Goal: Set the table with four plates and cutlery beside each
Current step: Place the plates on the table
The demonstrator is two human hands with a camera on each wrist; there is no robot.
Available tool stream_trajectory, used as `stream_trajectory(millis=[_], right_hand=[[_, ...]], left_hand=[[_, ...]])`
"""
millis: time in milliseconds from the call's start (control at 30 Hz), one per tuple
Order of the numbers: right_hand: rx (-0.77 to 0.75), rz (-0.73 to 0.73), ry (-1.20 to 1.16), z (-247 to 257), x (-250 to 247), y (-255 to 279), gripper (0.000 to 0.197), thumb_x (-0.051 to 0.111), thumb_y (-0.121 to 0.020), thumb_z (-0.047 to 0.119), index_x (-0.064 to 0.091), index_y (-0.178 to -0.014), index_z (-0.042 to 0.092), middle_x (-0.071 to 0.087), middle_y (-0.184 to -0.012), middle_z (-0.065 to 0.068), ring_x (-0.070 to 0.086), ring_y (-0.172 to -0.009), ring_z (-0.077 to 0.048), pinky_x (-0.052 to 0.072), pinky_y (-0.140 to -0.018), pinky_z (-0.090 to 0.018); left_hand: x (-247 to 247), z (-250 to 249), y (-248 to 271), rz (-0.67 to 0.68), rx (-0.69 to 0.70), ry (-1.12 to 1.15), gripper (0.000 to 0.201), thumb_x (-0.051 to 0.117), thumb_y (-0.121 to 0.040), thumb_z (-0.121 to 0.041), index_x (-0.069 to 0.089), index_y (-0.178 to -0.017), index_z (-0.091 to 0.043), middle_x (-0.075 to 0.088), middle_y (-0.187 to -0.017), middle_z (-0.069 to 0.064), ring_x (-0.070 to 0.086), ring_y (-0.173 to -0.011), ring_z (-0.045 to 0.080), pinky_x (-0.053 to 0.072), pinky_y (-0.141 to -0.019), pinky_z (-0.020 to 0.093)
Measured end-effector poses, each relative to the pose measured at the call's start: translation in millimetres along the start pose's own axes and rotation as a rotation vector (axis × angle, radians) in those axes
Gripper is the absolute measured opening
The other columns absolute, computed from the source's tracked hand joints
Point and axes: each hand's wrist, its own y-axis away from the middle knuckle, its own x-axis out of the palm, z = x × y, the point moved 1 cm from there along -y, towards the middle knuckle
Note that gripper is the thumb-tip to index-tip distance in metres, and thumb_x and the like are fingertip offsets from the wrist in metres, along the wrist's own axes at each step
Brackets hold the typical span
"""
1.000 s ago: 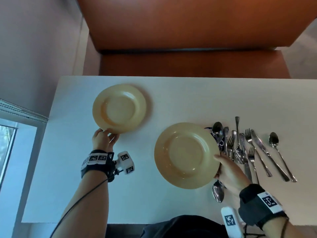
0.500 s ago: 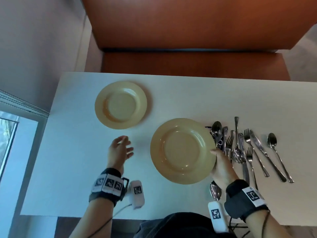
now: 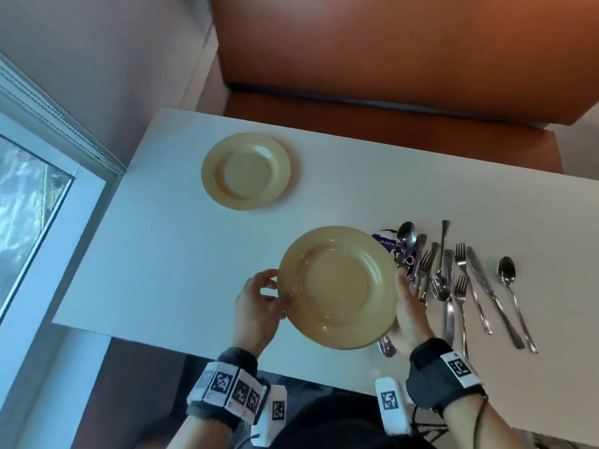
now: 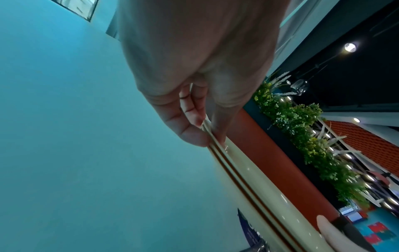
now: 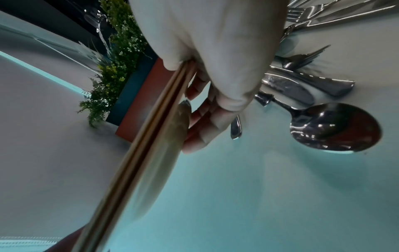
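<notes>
A stack of tan plates (image 3: 337, 286) is held just above the white table (image 3: 181, 254) near its front edge. My left hand (image 3: 278, 293) pinches the stack's left rim, thumb on top. My right hand (image 3: 402, 286) grips the right rim, with its fingers underneath. In the left wrist view my fingers (image 4: 194, 134) clamp the layered rims (image 4: 248, 184). The right wrist view shows the same stack (image 5: 140, 153) edge-on in my right hand (image 5: 190, 95). A single tan plate (image 3: 245, 171) lies at the far left. Loose cutlery (image 3: 453, 280) lies to the right of the stack.
An orange bench seat (image 3: 389, 76) runs along the table's far side. A window frame (image 3: 48, 157) stands at the left. One spoon (image 3: 387, 346) pokes out from under the stack, and another spoon (image 3: 506, 275) lies at the far right. A blue-and-white wrapper (image 3: 385, 239) sits under the cutlery.
My left hand has let go of the far plate, drawn back and taken the stack's left rim. The right hand has kept its hold on the right rim.
</notes>
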Motion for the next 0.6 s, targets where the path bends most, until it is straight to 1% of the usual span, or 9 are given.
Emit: stream_trajectory(millis=[67, 133, 167, 233, 267, 367, 400, 500, 600], right_hand=[[0.006, -0.018, 0.054, -1, -5, 3, 0.073, 0.048, -0.083, 0.076, 0.036, -0.145, 0.041, 0.049, -0.146, -0.003, 0.054, -0.127, -0.027, 0.049, -0.096, -0.058], [0.007, 0.017, 0.069, -3, -14, 7, 0.071, 0.042, -0.085, 0.075, 0.042, -0.144, 0.035, 0.058, -0.137, -0.005, 0.057, -0.122, -0.028, 0.048, -0.099, -0.055], [0.005, 0.042, 0.079, -5, -19, 10, 0.071, 0.042, -0.085, 0.075, 0.044, -0.142, 0.035, 0.060, -0.135, -0.004, 0.058, -0.121, -0.028, 0.047, -0.101, -0.055], [-0.002, 0.076, 0.112, -7, -31, 19, 0.073, 0.046, -0.077, 0.081, 0.047, -0.138, 0.042, 0.062, -0.135, 0.002, 0.057, -0.123, -0.026, 0.044, -0.103, -0.056], [0.001, 0.081, 0.116, -10, -40, 19, 0.070, 0.048, -0.077, 0.080, 0.049, -0.136, 0.043, 0.063, -0.133, 0.003, 0.057, -0.123, -0.024, 0.044, -0.103, -0.055], [-0.006, 0.053, 0.136, -17, -67, 20, 0.056, 0.045, -0.088, 0.068, 0.053, -0.135, 0.038, 0.067, -0.128, 0.001, 0.060, -0.120, -0.024, 0.050, -0.095, -0.045], [0.005, 0.038, 0.140, -19, -75, 20, 0.054, 0.045, -0.089, 0.067, 0.054, -0.134, 0.038, 0.067, -0.128, 0.000, 0.060, -0.120, -0.025, 0.050, -0.095, -0.045], [0.007, 0.004, 0.131, -27, -101, 24, 0.052, 0.050, -0.086, 0.069, 0.056, -0.130, 0.043, 0.067, -0.127, 0.000, 0.060, -0.119, -0.026, 0.047, -0.101, -0.052], [-0.002, -0.015, 0.143, -27, -116, 35, 0.061, 0.054, -0.077, 0.074, 0.050, -0.133, 0.049, 0.065, -0.130, 0.001, 0.059, -0.120, -0.027, 0.045, -0.102, -0.055]], left_hand=[[1, 2, 15, -0.040, -0.063, 0.095, 0.034, 0.073, -0.082, -0.007, 0.063, -0.112, -0.017, 0.069, -0.097, 0.006, 0.071, -0.069, 0.024, 0.059, -0.059, 0.032], [2, 4, 33, -0.045, -0.134, 0.207, 0.027, 0.070, -0.083, -0.004, 0.064, -0.108, -0.013, 0.072, -0.094, 0.011, 0.072, -0.076, 0.026, 0.060, -0.063, 0.036], [1, 5, 42, -0.033, -0.159, 0.271, 0.021, 0.069, -0.085, -0.004, 0.065, -0.105, -0.010, 0.073, -0.093, 0.013, 0.072, -0.078, 0.026, 0.060, -0.065, 0.037], [-3, 7, 59, 0.003, -0.190, 0.397, 0.012, 0.066, -0.090, -0.007, 0.067, -0.102, -0.006, 0.073, -0.092, 0.014, 0.070, -0.079, 0.025, 0.058, -0.066, 0.036], [-7, 10, 66, 0.007, -0.194, 0.439, 0.012, 0.064, -0.092, -0.010, 0.067, -0.102, -0.005, 0.073, -0.092, 0.013, 0.069, -0.079, 0.024, 0.057, -0.067, 0.035], [-23, 19, 80, -0.053, -0.168, 0.515, 0.014, 0.061, -0.094, -0.015, 0.066, -0.106, -0.007, 0.072, -0.093, 0.009, 0.066, -0.079, 0.022, 0.055, -0.068, 0.033], [-29, 23, 82, -0.088, -0.161, 0.539, 0.013, 0.061, -0.095, -0.014, 0.065, -0.106, -0.009, 0.072, -0.091, 0.008, 0.065, -0.077, 0.020, 0.054, -0.068, 0.032], [-48, 40, 79, -0.193, -0.208, 0.647, 0.007, 0.059, -0.095, -0.010, 0.062, -0.101, -0.013, 0.070, -0.088, 0.006, 0.065, -0.071, 0.019, 0.052, -0.070, 0.032], [-64, 59, 64, -0.269, -0.280, 0.735, 0.011, 0.058, -0.095, -0.005, 0.058, -0.089, -0.015, 0.068, -0.090, 0.009, 0.065, -0.078, 0.023, 0.055, -0.071, 0.031]])
